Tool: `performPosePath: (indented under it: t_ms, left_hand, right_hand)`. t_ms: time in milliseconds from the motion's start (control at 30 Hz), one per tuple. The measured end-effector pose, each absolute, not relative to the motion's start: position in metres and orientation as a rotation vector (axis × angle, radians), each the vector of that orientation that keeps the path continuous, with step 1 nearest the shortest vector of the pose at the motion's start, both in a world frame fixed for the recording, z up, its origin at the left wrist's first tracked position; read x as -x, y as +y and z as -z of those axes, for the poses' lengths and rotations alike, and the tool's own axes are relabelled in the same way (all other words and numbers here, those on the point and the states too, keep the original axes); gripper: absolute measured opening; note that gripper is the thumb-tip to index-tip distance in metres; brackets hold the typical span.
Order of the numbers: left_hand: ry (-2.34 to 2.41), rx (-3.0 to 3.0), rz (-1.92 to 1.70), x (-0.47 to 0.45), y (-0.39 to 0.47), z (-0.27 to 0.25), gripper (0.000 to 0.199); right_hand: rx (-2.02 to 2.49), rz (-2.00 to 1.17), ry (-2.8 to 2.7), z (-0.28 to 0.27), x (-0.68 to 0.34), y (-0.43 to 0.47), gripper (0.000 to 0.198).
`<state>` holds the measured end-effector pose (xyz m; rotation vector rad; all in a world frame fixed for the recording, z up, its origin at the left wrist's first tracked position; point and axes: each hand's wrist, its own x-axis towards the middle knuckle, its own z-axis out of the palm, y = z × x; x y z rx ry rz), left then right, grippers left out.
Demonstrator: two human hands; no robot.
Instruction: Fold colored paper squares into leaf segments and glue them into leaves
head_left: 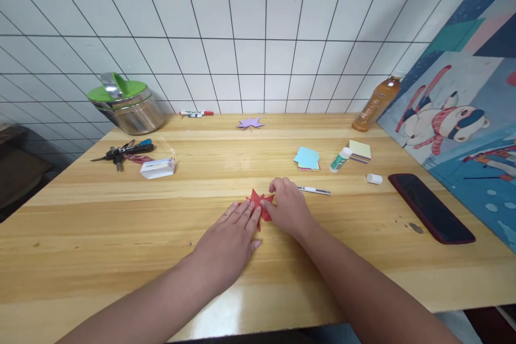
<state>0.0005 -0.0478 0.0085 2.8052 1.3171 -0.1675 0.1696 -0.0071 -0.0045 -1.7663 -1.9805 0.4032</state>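
Note:
A red folded-paper maple leaf [257, 198] lies on the wooden table in front of me, partly covered by my fingers. My left hand [229, 236] rests flat across its left side, fingers stretched out and thumb apart. From the right, my right hand [291, 204] touches the leaf with its thumb tip. Its other fingers are curled but stand apart from the thumb, and one point of the leaf shows between them. Just beyond the right hand is a slim white pen-like tool [314, 190]. A purple paper leaf [250, 123] of similar shape sits near the wall.
Right of centre are blue-topped paper squares [307, 158], a glue stick [341, 159], its white cap [374, 178], a paper stack [359, 151], a phone [431, 208] and a bottle [377, 105]. Leftward lie keys [121, 154], a white box [158, 168], markers [196, 114] and a green-lidded pot [133, 107].

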Motion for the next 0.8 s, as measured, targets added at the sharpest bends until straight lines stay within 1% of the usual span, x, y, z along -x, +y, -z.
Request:
performPosePath:
  t_ms: [233, 333, 467, 600, 700, 800]
  left_hand:
    - [1.331, -2.814, 0.111, 0.0, -0.047, -0.005, 0.051]
    - [1.289, -2.851, 0.044, 0.0, -0.044, -0.005, 0.048]
    - [1.236, -2.818, 0.098, 0.001, -0.037, -0.012, 0.046]
    - [1.171, -2.732, 0.037, 0.008, -0.031, -0.023, 0.04]
    - [1.122, -2.678, -0.101, 0.014, -0.028, -0.03, 0.039]
    - [1.162, -2.63, -0.23, 0.018, -0.022, -0.039, 0.037]
  right_hand:
    - [1.755, -0.452, -1.998, 0.004, -0.17, -0.007, 0.014]
    - [1.764, -0.485, -1.988, 0.005, -0.171, -0.006, 0.014]
    - [1.748, -0.478, -1.982, 0.006, -0.17, -0.006, 0.015]
    - [1.633, -0.389, -1.936, -0.004, -0.174, -0.006, 0.018]
    - [1.559, -0.289, -1.996, -0.019, -0.179, -0.011, 0.01]
    - [1.521, -0.364, -2.307, -0.03, -0.179, -0.023, 0.027]
